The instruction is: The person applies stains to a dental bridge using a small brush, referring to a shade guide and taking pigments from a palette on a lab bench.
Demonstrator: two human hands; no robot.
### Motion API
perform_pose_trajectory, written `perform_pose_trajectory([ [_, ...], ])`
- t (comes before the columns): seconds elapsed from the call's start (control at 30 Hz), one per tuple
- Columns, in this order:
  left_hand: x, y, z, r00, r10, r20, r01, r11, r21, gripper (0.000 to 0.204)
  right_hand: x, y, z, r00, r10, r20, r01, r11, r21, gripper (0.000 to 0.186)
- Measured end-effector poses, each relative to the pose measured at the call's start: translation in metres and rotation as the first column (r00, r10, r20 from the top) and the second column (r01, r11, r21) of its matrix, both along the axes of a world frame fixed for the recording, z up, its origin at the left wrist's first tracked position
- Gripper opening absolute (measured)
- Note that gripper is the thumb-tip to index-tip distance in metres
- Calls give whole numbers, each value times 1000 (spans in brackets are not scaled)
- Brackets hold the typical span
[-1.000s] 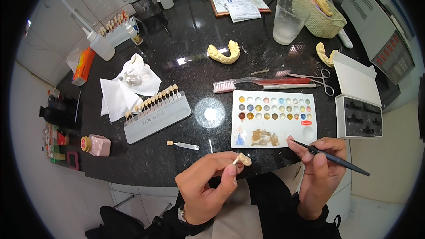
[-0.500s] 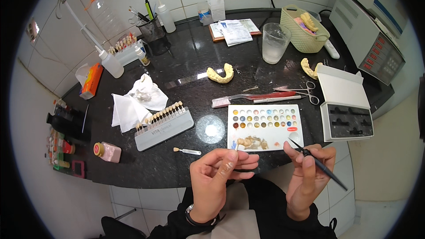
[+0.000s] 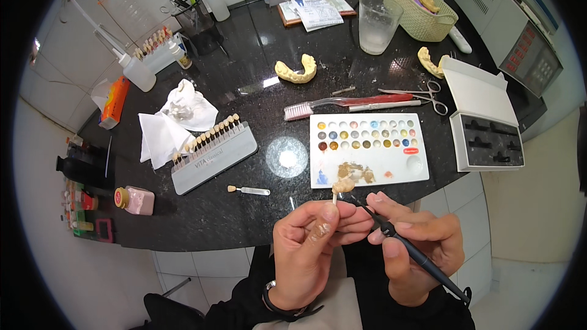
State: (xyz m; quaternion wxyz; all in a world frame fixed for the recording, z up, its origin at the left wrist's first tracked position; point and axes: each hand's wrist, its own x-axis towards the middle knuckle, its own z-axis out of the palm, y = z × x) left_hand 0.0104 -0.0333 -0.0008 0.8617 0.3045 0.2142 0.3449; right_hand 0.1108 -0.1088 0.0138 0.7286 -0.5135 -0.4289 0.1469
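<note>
My left hand (image 3: 309, 250) pinches a thin pale stick topped by a small cream-coloured tooth piece (image 3: 342, 186). In my right hand (image 3: 428, 250) is a dark brush (image 3: 414, 254), its fine tip angled up-left beside the piece and close to my left fingers; I cannot tell if it touches. Behind both hands lies a white paint palette (image 3: 398, 169) with rows of coloured wells and brown smears. Left of it lie a grey shade guide (image 3: 214, 165) with tooth tabs and a loose tab (image 3: 249, 190).
Yellow dental casts (image 3: 296, 74), a red-handled brush (image 3: 373, 99), scissor-like forceps (image 3: 439, 101) and a glass (image 3: 378, 26) stand or lie behind. An open white box (image 3: 486, 146) is at right, tissues (image 3: 186, 110) and a pink jar (image 3: 141, 200) at left, a grey machine (image 3: 529, 58) at the back right.
My left hand has shifted rightward, raising the tooth piece upright on its stick. My right hand has moved left, bringing the brush tip near the piece.
</note>
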Motion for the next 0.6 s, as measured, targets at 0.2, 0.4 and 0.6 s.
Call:
perform_pose_trajectory([
  [0.2,0,5,-1,999,-19,43,19,1000,-6,24,5,5,5,998,10,68,-6,998,-55,23],
  [0.4,0,6,-1,999,-30,42,29,1000,8,24,0,10,9,988,-85,130,100,988,-116,19],
  [0.6,1,6,0,1000,-22,5,22,1000,19,22,-2,11,9,985,-115,127,129,986,-106,22],
])
